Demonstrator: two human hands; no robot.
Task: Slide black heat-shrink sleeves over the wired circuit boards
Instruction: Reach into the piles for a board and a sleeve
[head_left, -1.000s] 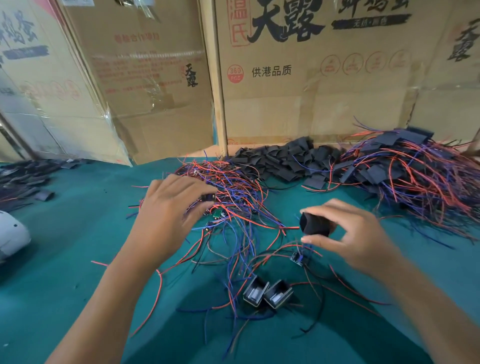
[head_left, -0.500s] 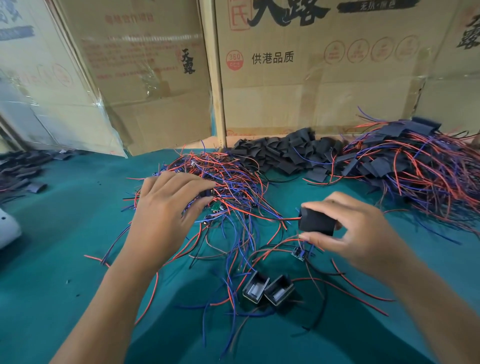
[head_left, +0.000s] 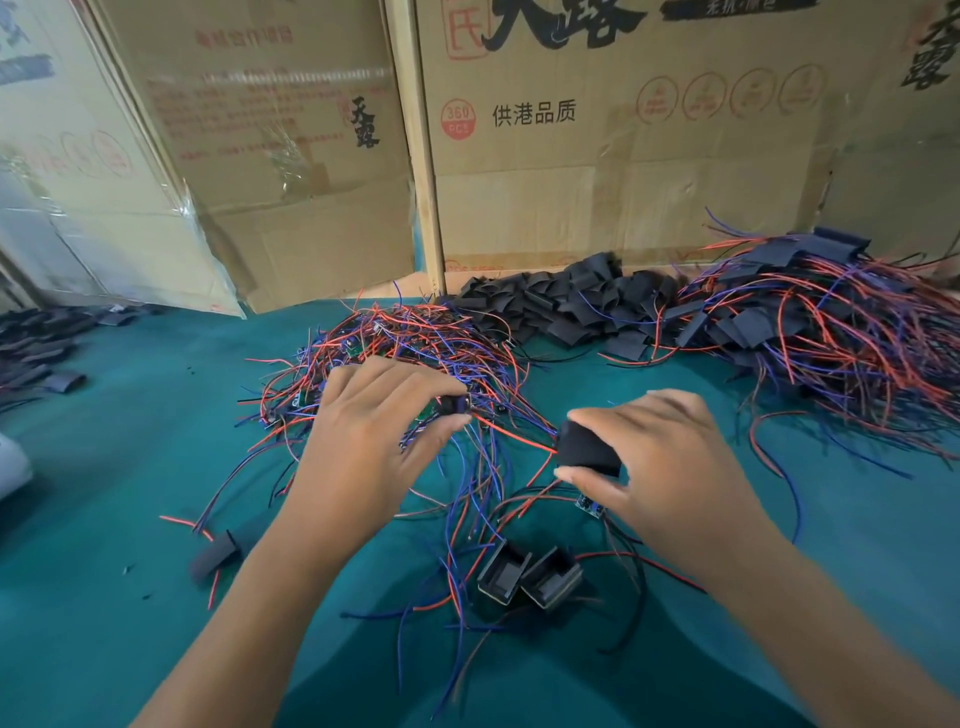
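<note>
My right hand (head_left: 670, 462) pinches a black heat-shrink sleeve (head_left: 587, 448) between thumb and fingers, above the green table. My left hand (head_left: 374, 441) pinches a small wired circuit board (head_left: 456, 404) at the edge of a tangle of red and blue wired boards (head_left: 415, 338). Red wires run from that board toward the sleeve. Another small board (head_left: 589, 506) lies just under my right thumb. Two open black sleeves (head_left: 527, 577) lie side by side on the table between my forearms.
A heap of loose black sleeves (head_left: 566, 306) lies at the back centre. A pile of sleeved boards with wires (head_left: 821, 332) fills the back right. One sleeved piece (head_left: 215, 556) lies near my left forearm. Cardboard boxes (head_left: 571, 156) wall the rear; more black sleeves (head_left: 36, 348) lie far left.
My left hand has lifted the small board slightly toward the right. My right hand has brought the sleeve a little closer to it. The view has tilted downward.
</note>
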